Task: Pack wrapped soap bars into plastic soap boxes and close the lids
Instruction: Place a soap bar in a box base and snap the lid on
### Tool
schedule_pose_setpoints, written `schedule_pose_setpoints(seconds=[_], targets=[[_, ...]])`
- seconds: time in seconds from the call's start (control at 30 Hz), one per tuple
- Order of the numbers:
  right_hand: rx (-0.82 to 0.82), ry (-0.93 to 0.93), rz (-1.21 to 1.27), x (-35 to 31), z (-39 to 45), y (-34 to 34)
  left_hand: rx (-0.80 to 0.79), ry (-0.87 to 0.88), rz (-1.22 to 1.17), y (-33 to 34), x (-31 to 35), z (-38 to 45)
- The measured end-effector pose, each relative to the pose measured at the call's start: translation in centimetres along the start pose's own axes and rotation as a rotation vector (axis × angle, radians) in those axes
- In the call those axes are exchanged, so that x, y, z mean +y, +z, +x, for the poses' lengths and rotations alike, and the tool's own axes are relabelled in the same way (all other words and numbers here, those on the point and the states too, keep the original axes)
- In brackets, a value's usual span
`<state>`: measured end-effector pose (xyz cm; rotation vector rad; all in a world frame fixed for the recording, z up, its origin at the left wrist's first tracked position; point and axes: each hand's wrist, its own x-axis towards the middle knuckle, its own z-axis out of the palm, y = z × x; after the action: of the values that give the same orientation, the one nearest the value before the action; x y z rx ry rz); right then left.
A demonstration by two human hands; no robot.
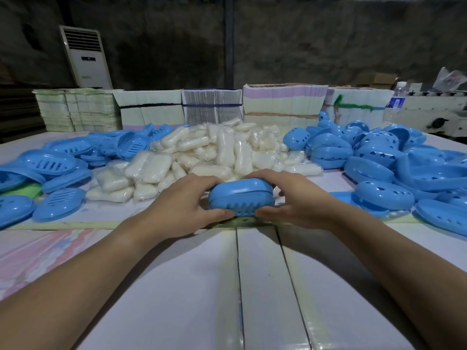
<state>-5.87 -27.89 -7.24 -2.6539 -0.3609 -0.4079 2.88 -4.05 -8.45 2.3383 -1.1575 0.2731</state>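
Observation:
A blue plastic soap box (241,198) with its lid on sits at the middle of the table, slotted side facing me. My left hand (182,205) grips its left end, fingers curled over the top and thumb under the front. My right hand (290,200) grips its right end the same way. Behind the box lies a heap of white wrapped soap bars (202,152). Whether a bar is inside the box is hidden.
Slotted blue tray parts (48,162) are piled at the left, domed blue lids with holes (384,157) at the right. Stacks of flat cartons (212,104) line the back of the table. A water bottle (398,99) stands at the far right. The white tabletop (202,286) stretches toward me.

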Motion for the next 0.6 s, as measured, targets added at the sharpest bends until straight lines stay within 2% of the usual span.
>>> schedule_pose_setpoints(seconds=[0.27,0.6], targets=[[0.026,0.047,-0.125,0.15,0.32,-0.11,0.014,0.054,0.018,0.4,0.29,-0.17],[-0.004,0.074,-0.206,-0.11,0.65,0.0,0.013,-0.009,0.038,0.5,0.26,0.05]])
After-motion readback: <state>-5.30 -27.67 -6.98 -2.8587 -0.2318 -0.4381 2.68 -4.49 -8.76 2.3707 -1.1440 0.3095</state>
